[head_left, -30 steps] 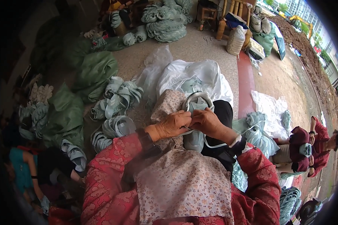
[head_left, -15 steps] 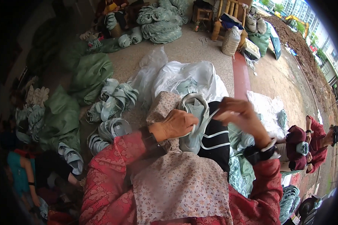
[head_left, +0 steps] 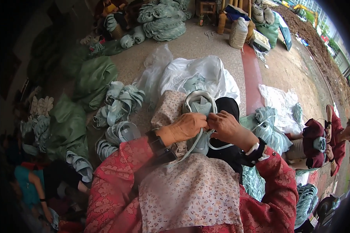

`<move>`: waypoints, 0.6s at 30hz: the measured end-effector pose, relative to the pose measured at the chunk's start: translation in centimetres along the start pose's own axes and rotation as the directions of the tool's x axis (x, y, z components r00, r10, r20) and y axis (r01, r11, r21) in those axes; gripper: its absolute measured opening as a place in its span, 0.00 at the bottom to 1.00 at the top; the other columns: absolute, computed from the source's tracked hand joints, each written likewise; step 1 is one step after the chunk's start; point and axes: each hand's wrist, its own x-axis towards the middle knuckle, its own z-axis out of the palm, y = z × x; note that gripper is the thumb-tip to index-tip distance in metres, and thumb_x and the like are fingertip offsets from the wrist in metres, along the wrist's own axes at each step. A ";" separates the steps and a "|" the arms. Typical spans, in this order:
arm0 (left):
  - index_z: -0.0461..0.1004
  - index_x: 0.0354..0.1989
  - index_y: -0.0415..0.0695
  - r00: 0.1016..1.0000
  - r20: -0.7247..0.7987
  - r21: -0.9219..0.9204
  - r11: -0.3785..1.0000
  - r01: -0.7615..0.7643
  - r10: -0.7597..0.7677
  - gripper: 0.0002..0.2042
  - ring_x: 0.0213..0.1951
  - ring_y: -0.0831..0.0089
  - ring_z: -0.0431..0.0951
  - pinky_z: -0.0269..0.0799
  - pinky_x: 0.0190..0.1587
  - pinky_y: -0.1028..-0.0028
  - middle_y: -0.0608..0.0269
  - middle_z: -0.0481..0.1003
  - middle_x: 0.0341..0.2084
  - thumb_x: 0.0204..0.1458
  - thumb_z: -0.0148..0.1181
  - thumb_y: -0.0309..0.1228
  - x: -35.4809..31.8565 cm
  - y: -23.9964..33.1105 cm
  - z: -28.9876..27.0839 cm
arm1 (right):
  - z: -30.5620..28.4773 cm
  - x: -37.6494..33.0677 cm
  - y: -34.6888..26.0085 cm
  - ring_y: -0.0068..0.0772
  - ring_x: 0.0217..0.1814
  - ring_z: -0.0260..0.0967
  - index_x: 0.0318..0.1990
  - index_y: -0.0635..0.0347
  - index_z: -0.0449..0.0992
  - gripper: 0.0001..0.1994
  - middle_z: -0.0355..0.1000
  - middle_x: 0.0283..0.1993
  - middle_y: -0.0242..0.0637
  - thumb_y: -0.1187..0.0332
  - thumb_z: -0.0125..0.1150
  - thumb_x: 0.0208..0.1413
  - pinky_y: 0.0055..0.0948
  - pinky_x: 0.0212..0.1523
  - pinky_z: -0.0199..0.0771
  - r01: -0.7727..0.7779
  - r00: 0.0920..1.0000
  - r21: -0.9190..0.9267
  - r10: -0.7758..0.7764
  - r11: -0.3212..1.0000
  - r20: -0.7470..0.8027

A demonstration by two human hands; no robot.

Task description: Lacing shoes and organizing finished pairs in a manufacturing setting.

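A pale grey-green shoe upper (head_left: 200,104) rests on my lap, its padded collar away from me. My left hand (head_left: 186,127) is closed at its left eyelet edge, gripping the upper. Opposite it, my right hand (head_left: 230,129) pinches at the right eyelet edge, apparently on the shoelace; the fingertips hide the exact hold. Both hands nearly touch over the tongue. One stretch of pale shoelace (head_left: 194,144) hangs from between the hands down across the toe to my apron (head_left: 190,190). Another part loops out below my right hand over my dark trouser leg.
White plastic bags (head_left: 179,73) lie just beyond my knees. Bundles of shoe uppers (head_left: 120,101) and green sacks (head_left: 66,124) sit to the left, with bundled laces (head_left: 270,128) to the right. Co-workers sit on both sides. A large plastic jug (head_left: 238,34) stands farther off.
My right hand has come in from the right and down to the upper, meeting my left hand. The shoelace now hangs across the toe. The view has shifted slightly.
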 end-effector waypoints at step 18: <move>0.76 0.31 0.43 0.942 -0.280 -0.165 0.976 0.145 -0.187 0.02 0.33 0.67 0.78 0.73 0.37 0.70 0.61 0.75 0.28 0.52 0.60 0.26 0.4 0.0 -2.2 | 0.8 -1.5 0.5 0.37 0.40 0.70 0.36 0.56 0.72 0.13 0.68 0.37 0.35 0.62 0.67 0.47 0.34 0.44 0.66 0.089 0.974 0.125 -0.061 0.988 -0.217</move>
